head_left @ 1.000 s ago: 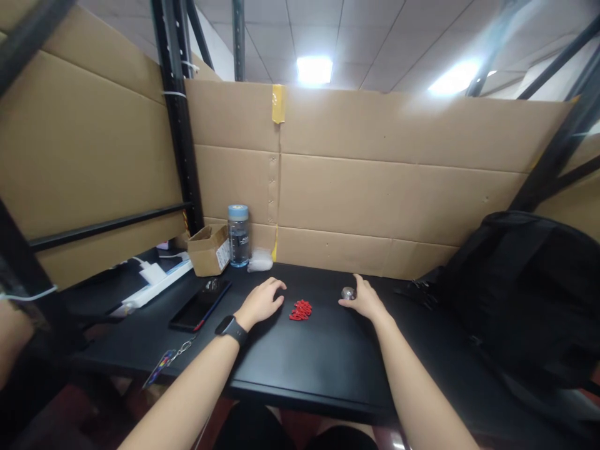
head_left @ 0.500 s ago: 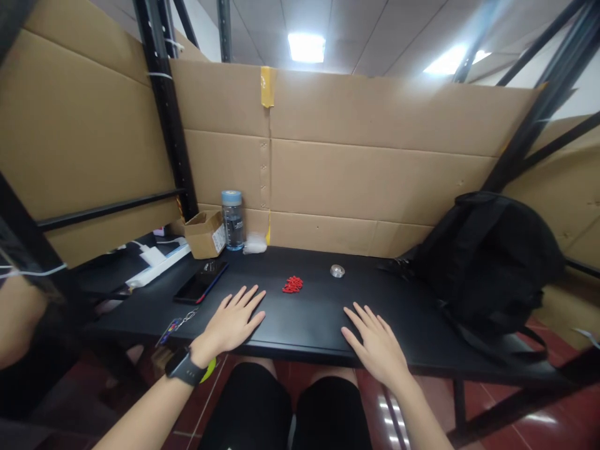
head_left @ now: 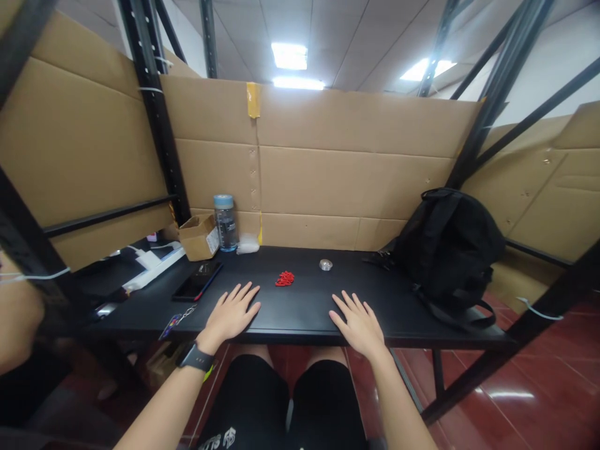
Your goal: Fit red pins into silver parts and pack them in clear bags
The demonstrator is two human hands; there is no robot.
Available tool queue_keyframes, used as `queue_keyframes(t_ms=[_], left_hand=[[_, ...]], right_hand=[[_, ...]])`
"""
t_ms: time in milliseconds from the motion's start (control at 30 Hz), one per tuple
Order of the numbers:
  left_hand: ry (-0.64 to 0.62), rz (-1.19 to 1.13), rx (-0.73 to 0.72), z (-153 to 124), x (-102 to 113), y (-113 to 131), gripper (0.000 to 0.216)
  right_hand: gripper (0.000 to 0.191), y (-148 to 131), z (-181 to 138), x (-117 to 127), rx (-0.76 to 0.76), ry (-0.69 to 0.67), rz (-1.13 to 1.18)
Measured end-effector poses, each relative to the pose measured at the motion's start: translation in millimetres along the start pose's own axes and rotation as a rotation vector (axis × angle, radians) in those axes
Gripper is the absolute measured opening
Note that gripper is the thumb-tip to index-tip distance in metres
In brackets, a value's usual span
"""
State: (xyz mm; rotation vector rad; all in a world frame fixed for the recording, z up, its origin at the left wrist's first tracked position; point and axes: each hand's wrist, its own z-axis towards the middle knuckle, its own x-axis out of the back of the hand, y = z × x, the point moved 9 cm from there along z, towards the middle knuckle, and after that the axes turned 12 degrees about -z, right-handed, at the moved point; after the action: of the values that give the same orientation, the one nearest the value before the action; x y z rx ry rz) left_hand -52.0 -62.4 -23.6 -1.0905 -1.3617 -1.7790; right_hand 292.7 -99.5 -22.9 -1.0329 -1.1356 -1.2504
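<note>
My left hand (head_left: 230,314) lies flat on the black table (head_left: 300,312) near its front edge, fingers spread, holding nothing; a dark watch sits on that wrist. My right hand (head_left: 358,322) rests flat the same way to the right, also empty. Beyond and between the hands lies a small heap of red pieces (head_left: 284,279). A small round silvery object (head_left: 325,265) sits farther back, to the right of the heap. Neither hand touches either of them.
A black backpack (head_left: 445,247) leans at the table's right end. At back left stand a blue-capped bottle (head_left: 225,222), a small cardboard box (head_left: 199,236) and a white power strip (head_left: 152,267). A dark phone (head_left: 197,280) and keys (head_left: 177,319) lie left. Cardboard walls surround the table.
Both hands have drawn back from the red heap and the silvery object to the table's front edge and opened flat. The view has pulled back and shifted right.
</note>
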Motion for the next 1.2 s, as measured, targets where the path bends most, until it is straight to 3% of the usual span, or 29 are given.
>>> queue_keyframes(t_ms=[133, 367, 633, 833, 933, 1033, 1100, 1200], left_hand=[[0.015, 0.033, 0.073, 5, -5, 12, 0.064], [0.028, 0.030, -0.085, 18, -12, 54, 0.059], [0.260, 0.019, -0.185, 11, 2, 60, 0.044], [0.319, -0.068, -0.267, 6, 7, 66, 0.033], [0.330, -0.120, -0.258, 5, 10, 62, 0.020], [0.319, -0.180, -0.222, 5, 11, 55, 0.013], [0.298, -0.219, -0.212, 4, 10, 53, 0.015], [0.299, -0.266, -0.200, 2, 12, 53, 0.017]], right_hand=[[0.066, -2, 7, -3, -0.019, -0.058, -0.024], [0.065, -3, 11, 0, -0.018, -0.016, -0.036], [0.058, 0, 8, 3, -0.023, 0.039, 0.028], [0.039, 2, 13, 20, -0.007, 0.170, 0.177], [0.032, -5, 42, 39, 0.076, 0.229, 0.237], [0.030, -6, 97, 56, 0.120, 0.225, 0.210], [0.034, 0, 141, 55, 0.105, 0.113, 0.156], [0.059, 11, 195, 44, 0.116, -0.091, 0.120]])
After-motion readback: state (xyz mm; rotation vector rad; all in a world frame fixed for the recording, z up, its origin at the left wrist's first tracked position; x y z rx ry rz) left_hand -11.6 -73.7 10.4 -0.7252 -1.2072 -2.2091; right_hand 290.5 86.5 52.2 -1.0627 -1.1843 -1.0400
